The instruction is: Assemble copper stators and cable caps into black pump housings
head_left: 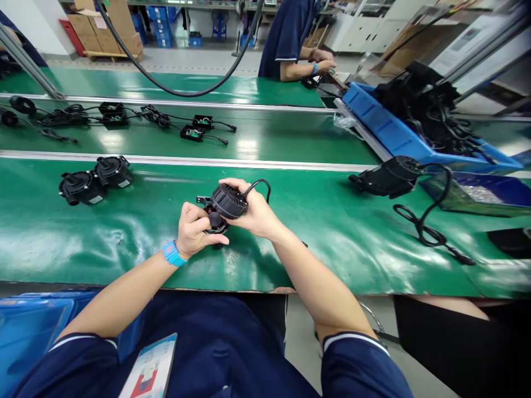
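Clock from wearer, 12 = straight ahead. Held part's at 12, close in, over the green bench [136, 246]. Left hand [193, 229]: fingers curled, pinching the lower housing [215, 220] with the thumb. Right hand [255, 213]: fingers wrapped round the ribbed upper housing [229, 201].

Risks, my read:
- Halves look tilted and not flush; red/green bits inside, probably wires. Pressing them together now could trap a wire or nip left fingertips.
- Short cable [269, 190] loops over the right wrist; a twist could tug it.
- Loose cord [431, 237] at 2, off the black motor unit [392, 177]: a sleeve could catch it and drag the unit.
- Blue bin [390, 130], 1 to 2, heaped; a bump could spill it.

Writing: ID badge [151, 367] at 7, too small to read. White labels [96, 199] on two black housings [78, 185], 10 to 11, illegible. No readable brand.
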Tool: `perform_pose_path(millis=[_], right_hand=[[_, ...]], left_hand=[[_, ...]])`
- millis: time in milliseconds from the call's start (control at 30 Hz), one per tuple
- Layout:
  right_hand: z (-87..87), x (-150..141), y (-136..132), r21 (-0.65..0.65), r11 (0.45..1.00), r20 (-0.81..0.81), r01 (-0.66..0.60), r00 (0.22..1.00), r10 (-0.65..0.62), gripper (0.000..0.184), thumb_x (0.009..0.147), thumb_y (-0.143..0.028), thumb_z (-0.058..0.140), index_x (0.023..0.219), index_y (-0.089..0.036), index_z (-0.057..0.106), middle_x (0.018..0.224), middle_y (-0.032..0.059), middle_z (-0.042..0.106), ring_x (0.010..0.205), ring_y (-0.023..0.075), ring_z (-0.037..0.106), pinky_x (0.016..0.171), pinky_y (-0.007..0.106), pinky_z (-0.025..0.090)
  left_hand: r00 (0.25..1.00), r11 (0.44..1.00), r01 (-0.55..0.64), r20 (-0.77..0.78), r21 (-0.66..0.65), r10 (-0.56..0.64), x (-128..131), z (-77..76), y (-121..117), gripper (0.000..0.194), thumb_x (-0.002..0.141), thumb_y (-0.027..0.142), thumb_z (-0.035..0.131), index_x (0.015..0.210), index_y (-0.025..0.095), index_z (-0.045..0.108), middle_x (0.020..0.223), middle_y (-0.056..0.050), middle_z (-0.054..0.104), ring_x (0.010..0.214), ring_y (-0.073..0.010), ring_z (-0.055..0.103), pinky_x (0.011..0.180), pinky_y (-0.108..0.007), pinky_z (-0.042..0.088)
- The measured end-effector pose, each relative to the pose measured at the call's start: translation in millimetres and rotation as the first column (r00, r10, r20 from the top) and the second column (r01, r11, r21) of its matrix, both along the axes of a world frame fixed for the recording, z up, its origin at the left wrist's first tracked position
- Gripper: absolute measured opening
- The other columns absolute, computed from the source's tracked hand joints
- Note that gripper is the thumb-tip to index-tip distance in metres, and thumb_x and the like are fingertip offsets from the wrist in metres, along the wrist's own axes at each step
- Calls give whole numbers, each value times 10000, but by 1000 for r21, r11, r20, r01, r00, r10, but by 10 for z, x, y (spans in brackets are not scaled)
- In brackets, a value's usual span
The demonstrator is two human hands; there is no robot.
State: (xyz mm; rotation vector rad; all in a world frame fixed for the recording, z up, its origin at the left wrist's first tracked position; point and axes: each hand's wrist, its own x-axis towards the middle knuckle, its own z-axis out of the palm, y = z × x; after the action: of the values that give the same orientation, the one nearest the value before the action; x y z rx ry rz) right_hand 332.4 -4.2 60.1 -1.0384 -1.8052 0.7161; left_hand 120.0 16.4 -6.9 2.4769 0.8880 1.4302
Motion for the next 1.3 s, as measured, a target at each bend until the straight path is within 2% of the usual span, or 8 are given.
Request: perform_pose_path(millis=[200,367,467,600,767,1000,1133,1300], right_hand=[[12,73,223,-20,975,39,-223,974,223,689,785,-313,795,1410,-233,516,1391,73,619,1231,251,638,1061,372,507],[-43,44,193,-85,994,98,-65,992,73,784,712,-239,747,1441,-228,457,1282,58,680,1112,257,688,976,387,541],[-87,-21,140,-86,990,71,108,992,-102,683,698,-264,726,1343,-221,505,1247,62,692,1086,261,695,952,387,550],[-98,-117,94,-69,963,118,260,961,-251,642,697,-299,756,1292,-244,520,1248,72,697,1135,295,685,969,439,549],[-51,-214,61,-89,949,207,301,938,-278,707,707,-356,809,1336,-253,503,1275,94,694,1151,336,682,949,497,562],[-16,-226,51,-39,963,184,266,949,-255,712,708,-410,841,1308,-222,506,1313,121,656,1187,335,647,987,498,539],[8,-129,67,-66,987,159,144,978,-132,757,773,-579,786,1344,-188,478,1354,157,605,1239,342,591,1047,524,484],[-87,-21,168,-34,998,23,-55,998,56,684,891,-604,669,1379,-191,425,1347,139,592,1230,297,586,1079,488,453]], left_hand=[[996,996,66,-56,63,-63,-39,-26,200,612,753,843,637,655,238,639,643,-18,520,679,-188,490,666,-361,462],[954,970,227,-219,88,-203,-239,167,334,370,818,643,768,766,285,692,744,-15,644,690,-172,589,672,-327,536],[925,973,176,-362,147,-113,-335,342,274,165,930,458,713,924,294,728,926,-47,738,841,-212,678,770,-359,570],[828,978,17,-551,209,103,-307,503,-22,192,1013,309,555,1129,255,698,1261,-124,730,883,-262,677,707,-405,508],[699,958,-60,-674,279,240,-177,569,-304,228,1030,239,484,1154,170,663,1270,-190,718,723,-251,614,620,-407,391],[784,960,-140,-565,244,258,-199,515,-245,206,1031,369,556,936,193,608,1215,-156,740,709,-220,656,636,-374,429],[800,963,-149,-545,223,250,-241,442,-216,195,1041,359,544,1033,171,595,1317,-159,708,642,-193,649,615,-361,466],[768,959,-121,-588,256,254,-275,431,-176,233,1037,351,566,1144,149,613,1352,-143,690,713,-196,647,653,-354,487]])
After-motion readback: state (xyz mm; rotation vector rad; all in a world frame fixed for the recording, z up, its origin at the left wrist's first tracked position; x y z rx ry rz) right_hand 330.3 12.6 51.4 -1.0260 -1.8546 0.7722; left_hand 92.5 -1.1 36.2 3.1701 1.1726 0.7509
